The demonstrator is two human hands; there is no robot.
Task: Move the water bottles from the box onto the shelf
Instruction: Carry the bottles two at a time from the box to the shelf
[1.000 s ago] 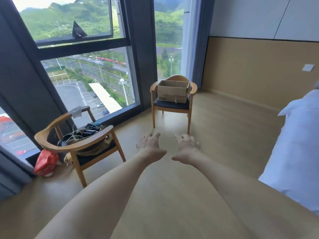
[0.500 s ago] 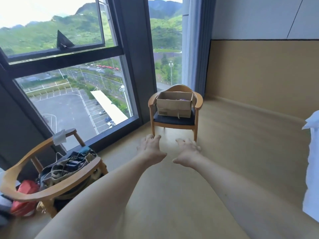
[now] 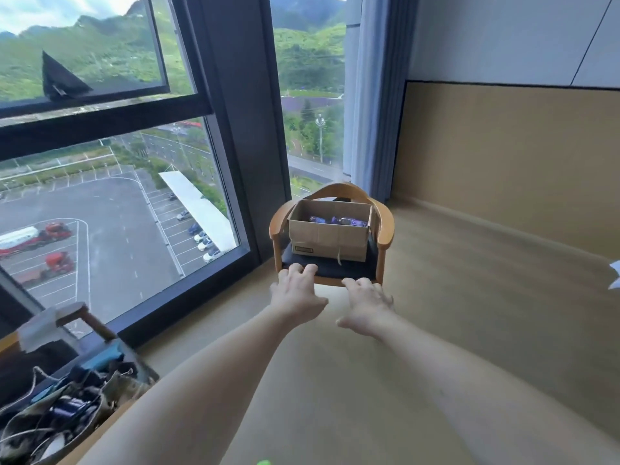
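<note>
**Head view: both hands stretched toward the box on the chair**

The left hand (image 3: pixel 297 292) and right hand (image 3: pixel 367 305) are held out with relaxed, spread fingers, holding nothing. The water bottles (image 3: pixel 337 220) lie inside the open cardboard box (image 3: pixel 330 241), which stands on the wooden chair (image 3: pixel 385 226) beside the window (image 3: pixel 110 203).

A wooden chair (image 3: pixel 385 226) stood by the window (image 3: pixel 110 203), beside a blue curtain (image 3: pixel 379 95). Another chair (image 3: pixel 84 317), nearer, held tangled cables (image 3: pixel 50 417).
</note>
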